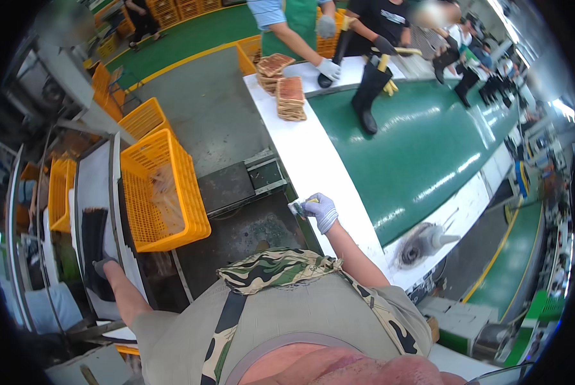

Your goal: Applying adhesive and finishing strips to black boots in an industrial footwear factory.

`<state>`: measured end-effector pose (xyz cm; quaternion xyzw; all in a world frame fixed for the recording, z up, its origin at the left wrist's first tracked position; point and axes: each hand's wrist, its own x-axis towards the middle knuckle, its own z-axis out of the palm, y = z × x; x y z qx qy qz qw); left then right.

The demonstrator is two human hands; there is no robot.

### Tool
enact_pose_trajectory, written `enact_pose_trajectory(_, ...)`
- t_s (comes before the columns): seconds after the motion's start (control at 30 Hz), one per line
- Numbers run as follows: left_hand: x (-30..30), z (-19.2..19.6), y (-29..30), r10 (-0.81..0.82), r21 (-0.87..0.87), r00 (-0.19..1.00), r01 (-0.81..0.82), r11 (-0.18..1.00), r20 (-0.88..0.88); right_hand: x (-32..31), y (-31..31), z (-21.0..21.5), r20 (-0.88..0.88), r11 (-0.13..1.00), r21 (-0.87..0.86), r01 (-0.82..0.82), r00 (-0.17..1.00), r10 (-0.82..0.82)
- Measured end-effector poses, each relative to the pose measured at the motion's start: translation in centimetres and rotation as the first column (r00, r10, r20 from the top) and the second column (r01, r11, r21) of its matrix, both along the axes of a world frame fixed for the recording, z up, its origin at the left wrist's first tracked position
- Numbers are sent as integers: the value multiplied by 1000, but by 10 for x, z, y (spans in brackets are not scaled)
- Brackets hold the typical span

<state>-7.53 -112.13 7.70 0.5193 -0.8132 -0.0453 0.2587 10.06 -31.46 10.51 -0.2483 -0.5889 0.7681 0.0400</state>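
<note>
At the left, my left hand (102, 265) in a grey glove closes on the side of a tall black boot (93, 237). The boot lies lengthwise on a white shelf (92, 168); its lower part is dark and hard to make out. My right hand (322, 212), in a pale glove, is closed round a small brush (296, 207) with a yellowish handle and a whitish end. It hovers by the inner edge of the white worktop (338, 212), its brush end pointing left.
A yellow crate (197, 224) with pale pieces inside stands between shelf and worktop. The green conveyor belt (409, 167) runs off to the right. A dirty pot (419, 247) with a bottle sits nearby. Stacked brown-and-tan pads (291, 99) lie far off; co-workers handle a black boot (369, 96).
</note>
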Motion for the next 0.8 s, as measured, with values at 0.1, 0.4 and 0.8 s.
enact_pose_trajectory(0.1,-38,-3,27,70,374,887,120,919,-456,13,18,-23,0,999,3,38,999,-38)
enact_pose_trajectory(0.4,-111,25,192,-91,492,525,836,243,-846,115,63,-43,67,943,-166,290,957,-283)
enact_pose_trajectory(0.8,30,-16,613,-435,692,681,147,-706,-588,230,128,-58,158,617,-226,754,654,-740)
